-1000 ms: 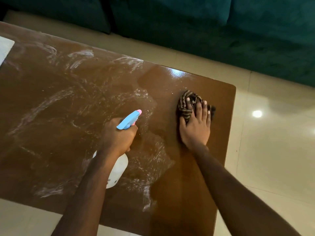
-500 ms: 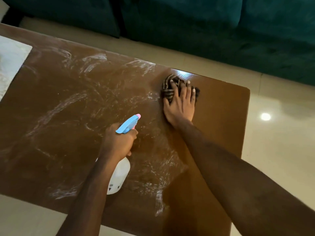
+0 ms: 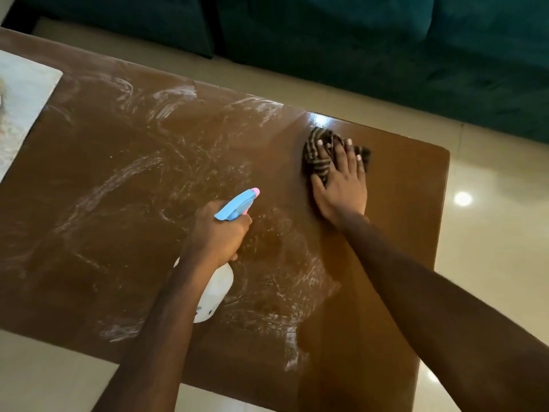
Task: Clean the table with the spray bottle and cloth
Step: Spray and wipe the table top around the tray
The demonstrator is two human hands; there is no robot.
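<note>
Your left hand (image 3: pixel 217 233) is clenched round the bottle (image 3: pixel 215 289) at its neck, with the nozzle aimed past your knuckles at the streaked table (image 3: pixel 89 233), likely to keep the spray ready. Your right hand (image 3: pixel 341 191) lies flat with fingers spread. It presses the cloth (image 3: pixel 318 157) bunched under your fingertips, probably for a broad, firm wipe.

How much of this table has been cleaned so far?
The right end of the table looks glossy and streak-free, so that part seems done. Now the right hand presses the striped cloth there while the left hand grips the spray bottle. White smears across the middle and left need wiping.
</note>
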